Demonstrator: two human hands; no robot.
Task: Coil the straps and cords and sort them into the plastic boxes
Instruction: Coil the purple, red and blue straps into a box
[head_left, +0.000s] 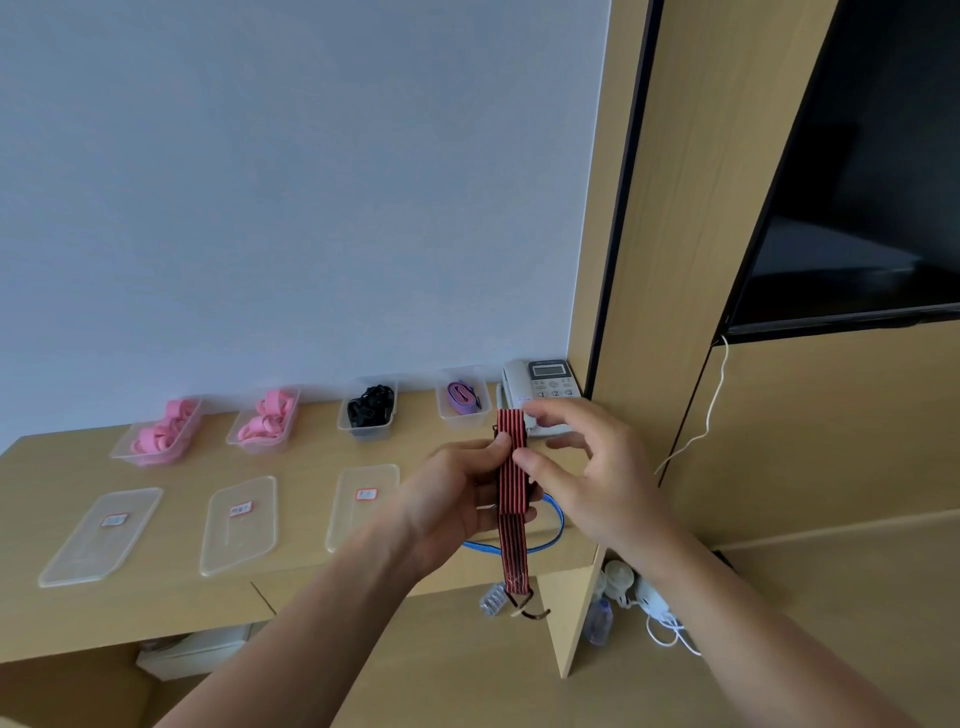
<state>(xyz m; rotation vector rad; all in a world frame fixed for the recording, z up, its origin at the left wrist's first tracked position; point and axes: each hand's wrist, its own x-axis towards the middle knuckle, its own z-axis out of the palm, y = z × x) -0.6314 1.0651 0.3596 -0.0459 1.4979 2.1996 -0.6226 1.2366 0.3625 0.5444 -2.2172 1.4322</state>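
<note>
- Two hands meet over the tabletop's (182, 592) right end; the left hand (457, 499) grips the folded red-and-black strap (511, 483), thumb clamped on its front.
- The right hand (587, 467) spreads its fingers (558, 413) loosely, thumb tip touching the strap.
- The strap's hooked end hangs below the tabletop edge.
- Four plastic boxes (370, 432) line the wall.

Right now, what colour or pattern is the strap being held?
The strap is red with thin black lengthwise stripes; the head view shows it best.
</note>
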